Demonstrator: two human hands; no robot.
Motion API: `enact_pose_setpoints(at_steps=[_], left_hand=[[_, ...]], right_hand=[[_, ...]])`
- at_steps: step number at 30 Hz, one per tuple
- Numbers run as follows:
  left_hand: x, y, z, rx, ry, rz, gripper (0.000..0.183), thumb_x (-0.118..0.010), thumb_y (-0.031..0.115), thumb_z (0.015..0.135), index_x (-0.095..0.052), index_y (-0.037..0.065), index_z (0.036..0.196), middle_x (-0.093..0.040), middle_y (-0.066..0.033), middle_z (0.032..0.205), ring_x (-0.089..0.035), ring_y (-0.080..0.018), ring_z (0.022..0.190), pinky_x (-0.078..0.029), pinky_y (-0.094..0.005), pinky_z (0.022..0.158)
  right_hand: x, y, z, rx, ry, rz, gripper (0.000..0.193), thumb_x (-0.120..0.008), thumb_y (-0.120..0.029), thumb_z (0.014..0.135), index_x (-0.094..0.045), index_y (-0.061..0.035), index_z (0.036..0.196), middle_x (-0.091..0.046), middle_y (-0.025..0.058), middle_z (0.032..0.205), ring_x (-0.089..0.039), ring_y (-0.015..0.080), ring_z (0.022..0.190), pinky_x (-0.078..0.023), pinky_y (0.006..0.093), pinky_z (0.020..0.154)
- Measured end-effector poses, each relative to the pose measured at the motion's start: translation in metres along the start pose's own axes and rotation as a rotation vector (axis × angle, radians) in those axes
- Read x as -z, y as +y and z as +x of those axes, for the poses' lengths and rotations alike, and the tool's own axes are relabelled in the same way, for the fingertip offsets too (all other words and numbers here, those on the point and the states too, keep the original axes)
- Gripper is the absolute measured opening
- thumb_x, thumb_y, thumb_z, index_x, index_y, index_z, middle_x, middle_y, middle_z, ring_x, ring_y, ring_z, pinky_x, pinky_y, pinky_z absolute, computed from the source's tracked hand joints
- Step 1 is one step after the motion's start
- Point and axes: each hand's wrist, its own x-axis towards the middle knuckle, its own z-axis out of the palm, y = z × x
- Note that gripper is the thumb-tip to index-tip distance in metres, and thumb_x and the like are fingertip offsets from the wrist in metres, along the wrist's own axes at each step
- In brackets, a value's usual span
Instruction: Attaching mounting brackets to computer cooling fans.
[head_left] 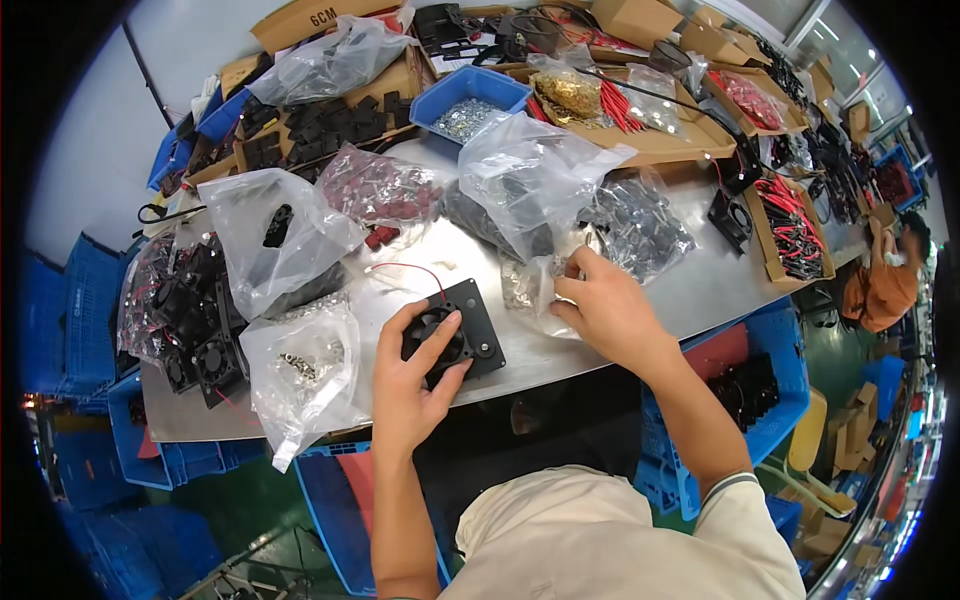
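My left hand (pixel 412 375) is wrapped over a small black cooling fan (pixel 433 335), thumb and fingers on its frame. The fan lies against a black square plate (pixel 485 330) on the metal table, and a thin red wire (pixel 425 268) curls from it toward the back. To the right, my right hand (pixel 610 305) has thumb and fingertips pinched at the mouth of a clear plastic bag (pixel 530 290) of small parts. What sits between those fingertips is too small to make out.
A clear bag of metal hardware (pixel 305 365) hangs over the table's front edge. Farther left lie several black fans (pixel 205 340). Behind are a bag of dark red parts (pixel 375 190), a blue bin (pixel 470 95) and cardboard boxes (pixel 700 145). Blue crates (pixel 790 370) stand below the table; another person (pixel 890 275) is far right.
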Motion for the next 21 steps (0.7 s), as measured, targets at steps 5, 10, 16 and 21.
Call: enact_pose_setpoints(at_steps=[5, 10, 16, 21], left_hand=[[-0.001, 0.001, 0.001, -0.007, -0.003, 0.015, 0.055, -0.080, 0.006, 0.070, -0.069, 0.013, 0.124, -0.051, -0.0173, 0.133, -0.056, -0.0346, 0.116, -0.047, -0.0399, 0.097], [0.000, 0.002, -0.001, 0.016, 0.013, 0.006, 0.055, -0.080, 0.006, 0.070, -0.069, 0.013, 0.124, -0.052, -0.0173, 0.132, -0.056, -0.0343, 0.114, -0.048, -0.0400, 0.096], [0.000, 0.002, 0.000, -0.008, 0.012, -0.012, 0.055, -0.081, 0.007, 0.071, -0.069, 0.015, 0.125, -0.053, -0.0173, 0.131, -0.057, -0.0347, 0.112, -0.048, -0.0400, 0.095], [0.001, -0.002, -0.001, -0.024, 0.006, 0.024, 0.055, -0.078, 0.002, 0.070, -0.069, 0.011, 0.124, -0.051, -0.0144, 0.133, -0.058, -0.0313, 0.111, -0.048, -0.0382, 0.096]], right_hand=[[-0.012, 0.007, -0.001, -0.044, 0.089, -0.007, 0.012, -0.071, -0.012, 0.081, -0.067, -0.0046, 0.090, -0.060, 0.0113, 0.096, -0.062, 0.0327, 0.087, -0.051, 0.0416, 0.074], [-0.013, 0.014, 0.002, -0.079, 0.117, 0.150, 0.011, -0.071, -0.009, 0.082, -0.067, -0.0024, 0.089, -0.062, 0.0116, 0.090, -0.064, 0.0302, 0.082, -0.051, 0.0382, 0.070], [-0.004, 0.022, 0.000, -0.073, 0.138, 0.306, 0.011, -0.073, -0.004, 0.081, -0.069, -0.0006, 0.090, -0.065, 0.0106, 0.081, -0.061, 0.0214, 0.068, -0.048, 0.0310, 0.064], [0.011, 0.004, 0.002, -0.086, 0.222, 0.409, 0.013, -0.070, -0.001, 0.083, -0.068, -0.0001, 0.096, -0.065, 0.0088, 0.083, -0.060, 0.0178, 0.071, -0.047, 0.0294, 0.065]])
